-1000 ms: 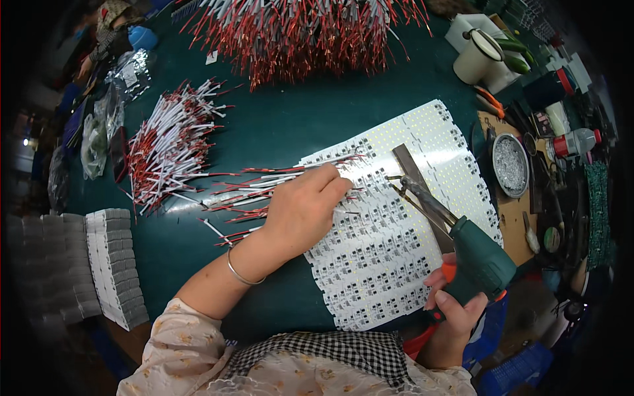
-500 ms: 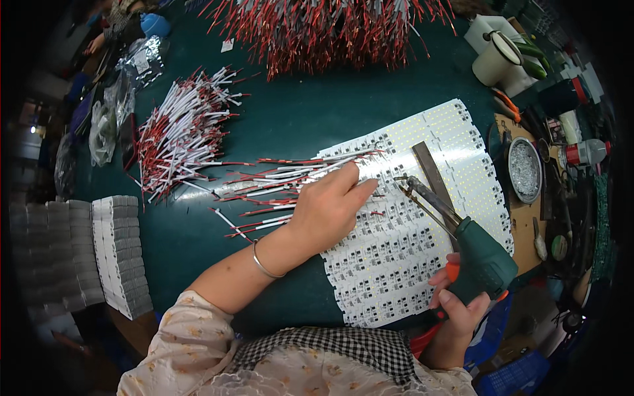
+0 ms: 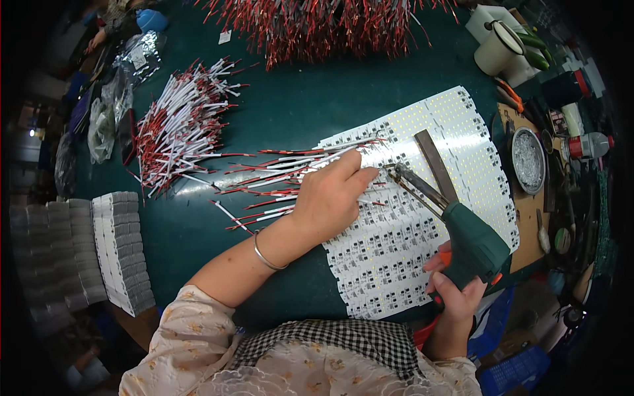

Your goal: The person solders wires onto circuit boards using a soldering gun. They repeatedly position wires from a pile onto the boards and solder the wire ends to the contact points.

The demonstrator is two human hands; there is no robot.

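Note:
My left hand (image 3: 327, 198) is over a sheet of white LED circuit boards (image 3: 389, 274), thumb and forefinger pinched on what looks like a thin wire, mostly hidden by the fingers. Several red and white wires (image 3: 281, 176) lie under and beside this hand, some with their ends on the boards. A green soldering gun (image 3: 477, 241) is in my right hand (image 3: 456, 297), gripped by its handle. Its metal tip is just right of my left fingertips, close above the boards; whether it touches them I cannot tell. Across the sheet lies a dark flat bar (image 3: 436, 165).
A heap of red and white wires (image 3: 185, 125) lies at left, a larger wire bundle (image 3: 337, 30) at the far edge. Stacked boards (image 3: 122, 254) stand at the near left. On the right are a metal bowl (image 3: 528, 162), a cream mug (image 3: 498, 49), orange-handled pliers (image 3: 508, 94) and a bottle (image 3: 590, 146).
The soldering gun has moved left and slightly up, bringing its tip close to my left fingertips. My left hand stays nearly in place, still pinched. The whole view has shifted slightly.

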